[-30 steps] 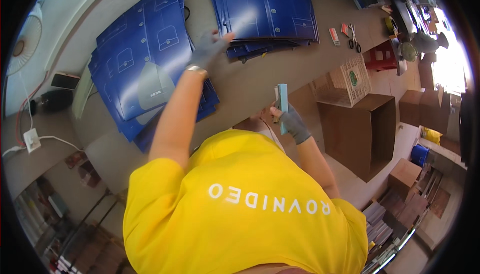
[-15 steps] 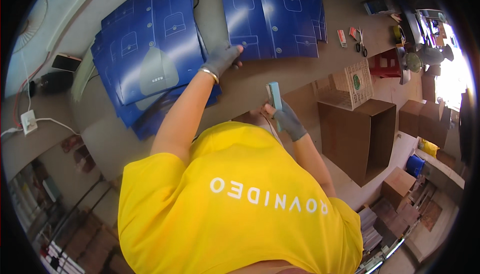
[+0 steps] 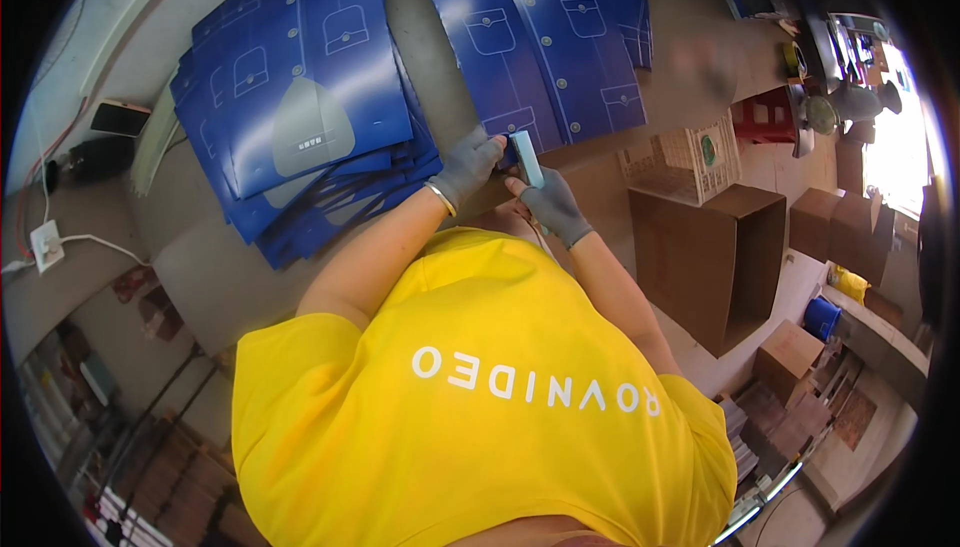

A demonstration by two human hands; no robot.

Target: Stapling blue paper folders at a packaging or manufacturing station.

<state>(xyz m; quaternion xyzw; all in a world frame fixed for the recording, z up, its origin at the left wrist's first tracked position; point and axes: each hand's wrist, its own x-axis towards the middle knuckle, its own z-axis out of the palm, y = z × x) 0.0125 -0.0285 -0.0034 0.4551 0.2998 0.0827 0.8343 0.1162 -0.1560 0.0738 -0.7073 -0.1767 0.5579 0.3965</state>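
My left hand (image 3: 466, 171), in a grey glove with the fingertips bare, pinches the near left corner of a glossy blue printed card sheet (image 3: 545, 57). The sheet carries white outlines of pockets and buttons, like a jacket front. In my gloved right hand (image 3: 556, 211) is a light blue stapler (image 3: 527, 159), its front end at the sheet's near edge beside my left fingertips. Whether the jaws touch the card cannot be made out. To the left lies a fanned, uneven stack of similar blue sheets (image 3: 310, 57).
Right of my right hand stands an open brown cardboard box (image 3: 690, 267), with a cream plastic basket (image 3: 690, 162) behind it. A red plastic item (image 3: 768, 117) is farther back. On the far left are a phone (image 3: 120, 118) and a white power strip (image 3: 47, 245) with cords.
My right hand has brought the stapler up and left to the sheet's near edge. My left hand has shifted down, and the sheet's near left corner has come toward me.
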